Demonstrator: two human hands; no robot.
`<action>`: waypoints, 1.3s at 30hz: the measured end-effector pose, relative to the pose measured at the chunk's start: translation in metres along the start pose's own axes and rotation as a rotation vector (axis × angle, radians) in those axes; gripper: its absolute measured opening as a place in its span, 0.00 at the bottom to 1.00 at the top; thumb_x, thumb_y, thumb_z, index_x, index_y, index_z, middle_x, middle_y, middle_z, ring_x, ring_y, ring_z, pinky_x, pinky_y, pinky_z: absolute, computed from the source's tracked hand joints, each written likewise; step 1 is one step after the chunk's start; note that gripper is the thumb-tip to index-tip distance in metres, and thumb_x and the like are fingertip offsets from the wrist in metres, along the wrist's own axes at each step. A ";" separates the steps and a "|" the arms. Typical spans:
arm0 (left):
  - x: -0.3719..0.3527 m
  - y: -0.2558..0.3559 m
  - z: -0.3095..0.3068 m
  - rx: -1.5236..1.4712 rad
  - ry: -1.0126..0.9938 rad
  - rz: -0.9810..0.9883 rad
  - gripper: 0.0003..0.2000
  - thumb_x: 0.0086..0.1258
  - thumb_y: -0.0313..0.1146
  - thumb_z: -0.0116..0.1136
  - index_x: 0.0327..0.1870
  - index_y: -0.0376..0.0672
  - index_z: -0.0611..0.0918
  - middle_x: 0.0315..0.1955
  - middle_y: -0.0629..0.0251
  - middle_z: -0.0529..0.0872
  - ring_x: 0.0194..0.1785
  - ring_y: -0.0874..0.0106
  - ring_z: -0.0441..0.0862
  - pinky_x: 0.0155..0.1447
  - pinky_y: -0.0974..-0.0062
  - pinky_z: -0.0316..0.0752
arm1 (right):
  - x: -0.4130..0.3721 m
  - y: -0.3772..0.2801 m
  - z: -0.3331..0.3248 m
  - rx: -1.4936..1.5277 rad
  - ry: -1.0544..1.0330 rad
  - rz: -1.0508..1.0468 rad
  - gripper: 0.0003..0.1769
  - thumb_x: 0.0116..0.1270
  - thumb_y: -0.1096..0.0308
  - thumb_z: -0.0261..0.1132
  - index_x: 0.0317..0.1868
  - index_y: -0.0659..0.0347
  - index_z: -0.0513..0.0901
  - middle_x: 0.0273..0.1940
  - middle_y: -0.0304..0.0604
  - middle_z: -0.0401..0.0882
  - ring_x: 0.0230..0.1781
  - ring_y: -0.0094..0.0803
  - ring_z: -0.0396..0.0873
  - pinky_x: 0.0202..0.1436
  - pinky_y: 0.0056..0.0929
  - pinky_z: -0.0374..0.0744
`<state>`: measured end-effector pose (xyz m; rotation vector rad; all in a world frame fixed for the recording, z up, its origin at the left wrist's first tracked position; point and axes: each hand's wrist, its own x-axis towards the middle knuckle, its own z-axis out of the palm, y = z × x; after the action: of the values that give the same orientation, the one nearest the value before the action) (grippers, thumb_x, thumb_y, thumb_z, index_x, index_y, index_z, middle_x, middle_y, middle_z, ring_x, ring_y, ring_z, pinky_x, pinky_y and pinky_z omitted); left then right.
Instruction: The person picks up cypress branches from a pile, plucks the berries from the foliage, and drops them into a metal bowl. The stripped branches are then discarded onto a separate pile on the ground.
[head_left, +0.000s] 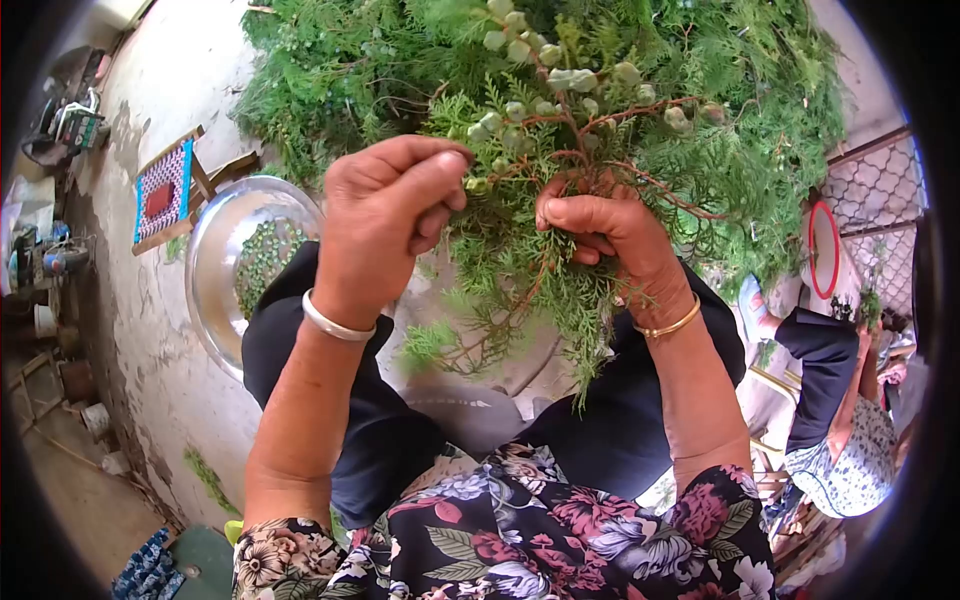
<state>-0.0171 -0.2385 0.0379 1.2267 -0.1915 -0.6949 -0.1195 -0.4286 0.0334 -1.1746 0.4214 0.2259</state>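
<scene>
A leafy green branch (575, 125) with reddish stems and pale green cones hangs in front of me. My right hand (610, 215) is closed round its stems. My left hand (405, 190), fingers pinched together, is at the branch's left side, close to a small cone (477, 186); whether anything is between its fingertips is hidden. To the left, a round metal basin (215, 270) holds many small green cones (268, 255), partly behind my knee. A large heap of cut green branches (340, 80) lies beyond my hands.
A small stool with a woven seat (165, 195) stands beyond the basin. On the right sits another person (840, 440) in dark trousers, near a red hoop (823, 250) and a metal lattice (875, 190). Buckets and tools line the far left.
</scene>
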 end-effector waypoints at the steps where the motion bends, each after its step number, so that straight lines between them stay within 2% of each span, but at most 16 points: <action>1: -0.001 -0.001 0.003 0.214 0.045 0.015 0.08 0.65 0.29 0.58 0.37 0.31 0.82 0.22 0.67 0.80 0.21 0.84 0.69 0.20 0.88 0.61 | 0.001 0.001 0.001 -0.022 -0.009 0.036 0.09 0.59 0.64 0.65 0.36 0.59 0.80 0.29 0.31 0.78 0.21 0.12 0.65 0.21 0.14 0.62; 2: 0.001 -0.008 0.007 0.330 0.035 0.107 0.10 0.64 0.27 0.60 0.43 0.31 0.82 0.19 0.72 0.77 0.17 0.88 0.64 0.20 0.89 0.56 | 0.001 0.002 0.003 -0.044 -0.018 0.072 0.09 0.58 0.64 0.65 0.35 0.59 0.80 0.28 0.29 0.78 0.17 0.10 0.61 0.19 0.12 0.60; 3: 0.000 -0.009 0.009 0.330 0.041 0.107 0.10 0.64 0.27 0.60 0.43 0.31 0.82 0.19 0.72 0.77 0.17 0.88 0.64 0.20 0.89 0.56 | 0.001 0.004 0.004 -0.046 -0.022 0.074 0.09 0.58 0.64 0.65 0.35 0.59 0.80 0.28 0.29 0.78 0.17 0.10 0.61 0.19 0.12 0.60; 7: -0.001 -0.011 0.010 0.486 -0.045 0.056 0.08 0.62 0.27 0.62 0.38 0.31 0.82 0.19 0.73 0.78 0.20 0.87 0.68 0.21 0.87 0.60 | 0.000 0.005 0.005 -0.047 -0.069 0.052 0.09 0.58 0.64 0.65 0.36 0.58 0.80 0.27 0.28 0.75 0.20 0.12 0.64 0.20 0.13 0.62; 12: -0.001 -0.022 0.013 0.782 -0.037 0.254 0.07 0.62 0.27 0.63 0.31 0.32 0.79 0.19 0.72 0.78 0.25 0.86 0.72 0.26 0.84 0.66 | 0.002 0.007 0.007 -0.012 0.040 0.007 0.12 0.61 0.59 0.66 0.38 0.58 0.80 0.29 0.30 0.76 0.23 0.16 0.66 0.25 0.17 0.65; 15: -0.004 -0.030 0.018 0.662 -0.050 0.160 0.07 0.62 0.27 0.63 0.29 0.33 0.78 0.18 0.72 0.78 0.25 0.85 0.72 0.26 0.83 0.66 | 0.011 0.022 0.003 -0.004 0.010 0.053 0.12 0.62 0.58 0.67 0.37 0.58 0.81 0.29 0.30 0.76 0.21 0.16 0.65 0.25 0.17 0.66; 20: -0.006 -0.032 0.024 0.911 -0.142 0.252 0.08 0.60 0.27 0.63 0.31 0.33 0.77 0.15 0.71 0.77 0.19 0.84 0.71 0.21 0.84 0.64 | 0.010 0.022 0.001 -0.003 0.000 0.043 0.09 0.62 0.61 0.66 0.33 0.58 0.81 0.26 0.29 0.76 0.19 0.16 0.63 0.24 0.17 0.65; 24: -0.006 -0.013 0.025 0.666 -0.175 0.021 0.06 0.58 0.25 0.63 0.31 0.34 0.77 0.15 0.70 0.77 0.17 0.83 0.72 0.17 0.82 0.62 | 0.003 0.014 0.005 0.071 -0.023 0.082 0.07 0.62 0.63 0.66 0.31 0.56 0.80 0.23 0.27 0.72 0.18 0.15 0.62 0.23 0.17 0.63; 26: -0.006 -0.004 0.017 0.232 -0.308 -0.192 0.05 0.57 0.23 0.61 0.32 0.35 0.78 0.16 0.66 0.77 0.15 0.83 0.69 0.14 0.83 0.58 | -0.001 0.010 0.006 0.119 0.020 0.080 0.07 0.62 0.65 0.66 0.28 0.55 0.78 0.21 0.26 0.68 0.18 0.13 0.60 0.21 0.16 0.60; 27: -0.007 -0.005 0.014 0.233 -0.308 -0.193 0.05 0.57 0.23 0.61 0.32 0.35 0.78 0.16 0.66 0.77 0.15 0.83 0.69 0.14 0.83 0.58 | -0.002 0.008 0.006 0.120 0.020 0.079 0.07 0.62 0.65 0.66 0.28 0.55 0.78 0.21 0.26 0.68 0.18 0.13 0.60 0.21 0.16 0.60; 29: -0.008 -0.009 0.011 -0.119 -0.330 -0.305 0.05 0.58 0.25 0.58 0.34 0.35 0.77 0.19 0.61 0.78 0.14 0.83 0.66 0.14 0.86 0.57 | -0.003 0.005 0.003 0.115 0.071 0.034 0.08 0.62 0.65 0.66 0.27 0.54 0.77 0.21 0.24 0.65 0.18 0.12 0.58 0.20 0.15 0.59; 31: -0.009 -0.003 0.011 -0.155 -0.261 -0.320 0.06 0.62 0.28 0.55 0.35 0.35 0.77 0.21 0.58 0.78 0.13 0.82 0.63 0.15 0.87 0.57 | -0.003 0.004 -0.001 0.157 0.048 0.024 0.08 0.62 0.66 0.66 0.28 0.54 0.77 0.21 0.24 0.66 0.18 0.12 0.58 0.20 0.15 0.58; 33: -0.006 -0.004 0.008 -0.277 -0.210 -0.214 0.07 0.65 0.30 0.54 0.35 0.35 0.77 0.21 0.59 0.78 0.15 0.82 0.64 0.15 0.87 0.57 | -0.003 0.001 -0.002 0.186 0.042 0.024 0.07 0.62 0.66 0.66 0.28 0.56 0.78 0.21 0.24 0.66 0.18 0.12 0.59 0.20 0.15 0.59; 35: -0.004 -0.008 0.008 -0.260 -0.226 -0.133 0.07 0.66 0.31 0.55 0.34 0.35 0.78 0.21 0.62 0.79 0.16 0.83 0.65 0.17 0.88 0.58 | -0.004 -0.001 -0.002 0.174 0.033 0.032 0.06 0.63 0.66 0.66 0.31 0.57 0.79 0.22 0.25 0.67 0.18 0.12 0.59 0.20 0.15 0.59; 37: -0.006 -0.009 0.015 0.140 -0.052 -0.047 0.07 0.65 0.30 0.58 0.35 0.34 0.80 0.21 0.66 0.79 0.16 0.85 0.66 0.18 0.89 0.58 | -0.003 -0.002 0.001 0.095 0.014 0.027 0.06 0.63 0.66 0.66 0.33 0.58 0.80 0.23 0.25 0.68 0.19 0.12 0.60 0.20 0.15 0.59; 39: -0.006 -0.016 0.020 0.212 0.009 0.030 0.08 0.63 0.28 0.61 0.37 0.32 0.82 0.19 0.70 0.78 0.17 0.86 0.66 0.19 0.88 0.57 | -0.006 -0.005 0.011 0.091 0.028 0.040 0.06 0.63 0.66 0.66 0.34 0.58 0.80 0.23 0.26 0.68 0.19 0.12 0.60 0.20 0.16 0.59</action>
<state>-0.0379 -0.2537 0.0317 1.4259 -0.2813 -0.6546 -0.1205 -0.4205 0.0438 -1.0815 0.4755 0.2228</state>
